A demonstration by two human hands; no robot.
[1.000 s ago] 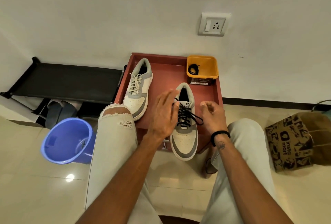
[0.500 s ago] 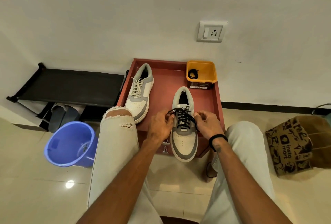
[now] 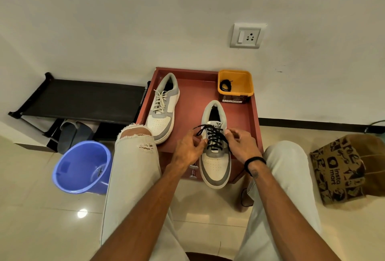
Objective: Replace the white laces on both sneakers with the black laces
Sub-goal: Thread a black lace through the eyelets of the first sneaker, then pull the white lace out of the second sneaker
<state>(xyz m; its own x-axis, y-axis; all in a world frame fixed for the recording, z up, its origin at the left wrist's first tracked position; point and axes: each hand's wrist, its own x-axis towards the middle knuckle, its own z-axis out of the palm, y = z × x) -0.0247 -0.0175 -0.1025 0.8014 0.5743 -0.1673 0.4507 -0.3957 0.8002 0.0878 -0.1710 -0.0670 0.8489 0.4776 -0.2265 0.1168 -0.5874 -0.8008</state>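
Sneaker with black lace (image 3: pixel 215 150) near the front edge of the red tray-topped stand (image 3: pixel 195 98), toe overhanging toward the knees. Left hand (image 3: pixel 187 150) pinching a lace end at the left eyelets; right hand (image 3: pixel 242 146) pinching the lace on the right, fingertips partly hiding the crossing. Second sneaker (image 3: pixel 163 108) further back left, white lace (image 3: pixel 160 100) in place, toe partly hidden behind a torn trouser knee (image 3: pixel 136 137). Yellow tub (image 3: pixel 235 84) at the back right corner, coiled black lace (image 3: pixel 226 85) inside. Blue bucket (image 3: pixel 83 167) on the floor left, contents hard to make out; printed paper bag (image 3: pixel 341 167) right, black shoe rack (image 3: pixel 83 99) by the wall.
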